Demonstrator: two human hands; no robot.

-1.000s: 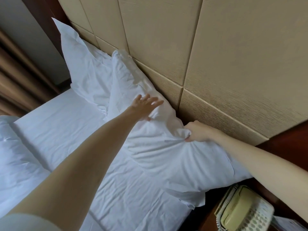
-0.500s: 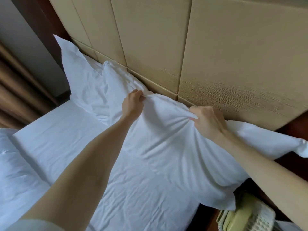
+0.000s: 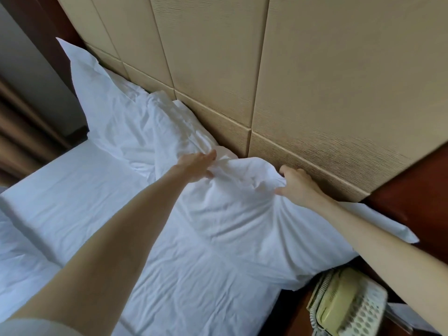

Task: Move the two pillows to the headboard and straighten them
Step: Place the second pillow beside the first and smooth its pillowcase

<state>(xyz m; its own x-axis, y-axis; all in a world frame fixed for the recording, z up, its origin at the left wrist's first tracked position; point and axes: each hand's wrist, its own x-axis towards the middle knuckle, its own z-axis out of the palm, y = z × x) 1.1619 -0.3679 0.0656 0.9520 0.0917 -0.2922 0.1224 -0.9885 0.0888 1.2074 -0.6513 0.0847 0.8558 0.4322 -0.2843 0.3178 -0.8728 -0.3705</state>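
Observation:
Two white pillows lie against the tan padded headboard [image 3: 315, 81]. The far pillow [image 3: 104, 105] leans on the headboard at the upper left, its corner pointing up. The near pillow [image 3: 242, 214] lies lower along the headboard's base, rumpled, with one corner sticking out to the right over the dark wood. My left hand [image 3: 196, 166] pinches the near pillow's top edge, fingers closed on the fabric. My right hand [image 3: 298, 185] grips the same top edge beside the headboard, its fingertips buried in the cloth.
A white sheet [image 3: 84, 190] covers the mattress below the pillows. A cream corded telephone [image 3: 344, 309] sits on the dark wooden bedside stand [image 3: 412, 195] at the lower right. Brown curtains [image 3: 21, 132] hang at the left.
Both hands lowered the near pillow from its raised position down against the base of the headboard. The view shifted slightly; the hands keep hold of the top edge.

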